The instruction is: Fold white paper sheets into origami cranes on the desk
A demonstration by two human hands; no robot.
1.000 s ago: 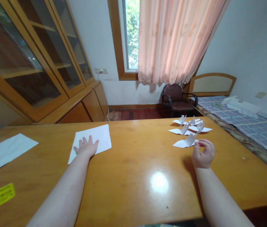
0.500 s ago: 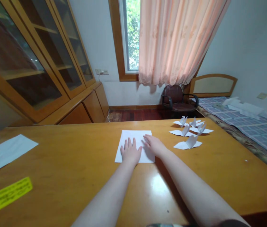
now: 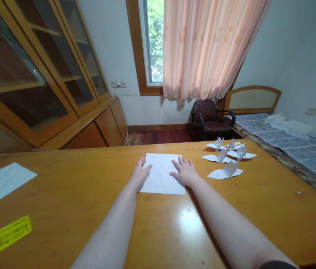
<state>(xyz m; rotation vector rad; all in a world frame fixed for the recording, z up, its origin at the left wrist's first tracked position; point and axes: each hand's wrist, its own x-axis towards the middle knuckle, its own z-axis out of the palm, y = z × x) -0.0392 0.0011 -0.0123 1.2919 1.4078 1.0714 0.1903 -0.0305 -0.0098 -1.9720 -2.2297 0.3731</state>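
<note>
both hands (image 3: 186,173) on white paper (image 3: 161,176)

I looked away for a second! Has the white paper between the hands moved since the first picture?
Yes, to the right: in this view the white paper lay left of the window; now it lies below it.

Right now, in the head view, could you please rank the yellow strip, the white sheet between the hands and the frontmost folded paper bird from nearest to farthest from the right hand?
1. White sheet: under the right hand, at its right edge.
2. Frontmost folded paper bird: to the hand's right.
3. Yellow strip: far left, near side.
</note>
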